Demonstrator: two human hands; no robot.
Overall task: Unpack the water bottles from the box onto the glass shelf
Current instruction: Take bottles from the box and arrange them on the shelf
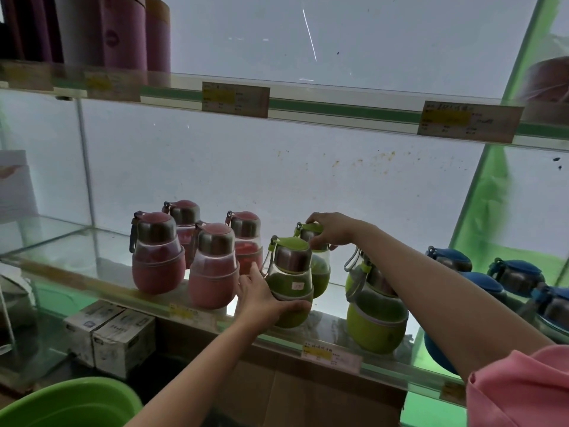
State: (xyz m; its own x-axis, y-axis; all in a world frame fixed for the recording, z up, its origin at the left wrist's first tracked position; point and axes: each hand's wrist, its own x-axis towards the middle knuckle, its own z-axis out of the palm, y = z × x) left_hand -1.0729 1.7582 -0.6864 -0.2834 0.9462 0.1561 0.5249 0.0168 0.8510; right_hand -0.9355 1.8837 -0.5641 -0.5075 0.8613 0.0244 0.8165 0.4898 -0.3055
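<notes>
Several pink bottles (157, 257) with steel caps stand on the glass shelf (92, 285) at the left. Three green bottles stand in the middle. My left hand (261, 298) grips the lower body of the front green bottle (291, 278). My right hand (331, 228) reaches further back and holds the lid of the rear green bottle (318, 263). A third, larger-looking green bottle (374, 318) stands under my right forearm. Several blue bottles (517, 275) stand at the right. A cardboard box (308, 399) sits below the shelf.
An upper glass shelf (338, 107) with price tags carries tall pink and white cylinders (123, 32). Two small white cartons (110, 337) lie under the shelf at the left. A green basin (67, 405) is at the bottom left. A green frame post (480, 211) rises at the right.
</notes>
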